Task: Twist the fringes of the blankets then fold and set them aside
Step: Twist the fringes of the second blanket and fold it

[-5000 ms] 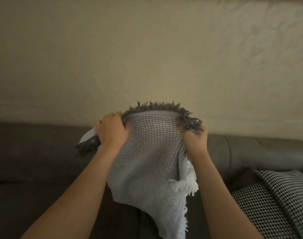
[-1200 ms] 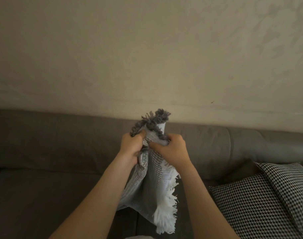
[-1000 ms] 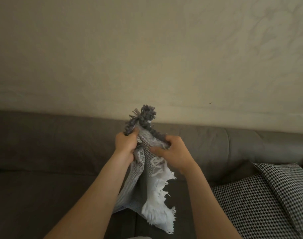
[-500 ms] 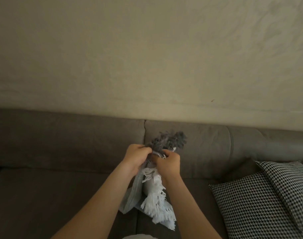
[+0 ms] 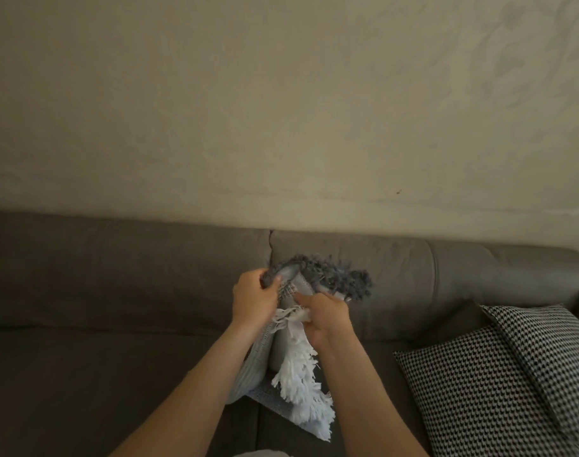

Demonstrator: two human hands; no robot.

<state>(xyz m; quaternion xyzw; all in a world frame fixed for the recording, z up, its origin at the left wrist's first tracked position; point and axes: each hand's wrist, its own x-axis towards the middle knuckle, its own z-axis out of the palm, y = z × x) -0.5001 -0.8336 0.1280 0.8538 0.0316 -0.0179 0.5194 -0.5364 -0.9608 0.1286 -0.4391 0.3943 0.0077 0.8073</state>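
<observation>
Both hands are up in front of the sofa (image 5: pixel 116 268), close together and almost touching, and the blanket (image 5: pixel 260 357) is bunched between them, held in the air above the seat. The left hand (image 5: pixel 253 300) has its fingers curled round the top edge, pinching it right where the dark grey fringe (image 5: pixel 334 275) begins. That fringe arcs over the top and spills out past the right hand (image 5: pixel 327 319). The right hand is clenched on a gathered wad of cloth, with the white fringe (image 5: pixel 301 374) bursting out under its fingers and hanging in a loose, shaggy tail below it. The rest of the blanket droops beneath the left wrist, its lowest corner down near the seat.

By the look of it, this is the twisting step: the hands are set opposite each other on the bunched edge, as if to wring it. The fringes look ragged, so the folding seems some way off. The next move calls for a firm hold with one hand while the other turns the tassels, and the cloth wants to be kept taut between them. A checked cushion (image 5: pixel 512 374) sits off beyond the right hand, well apart from the work.
</observation>
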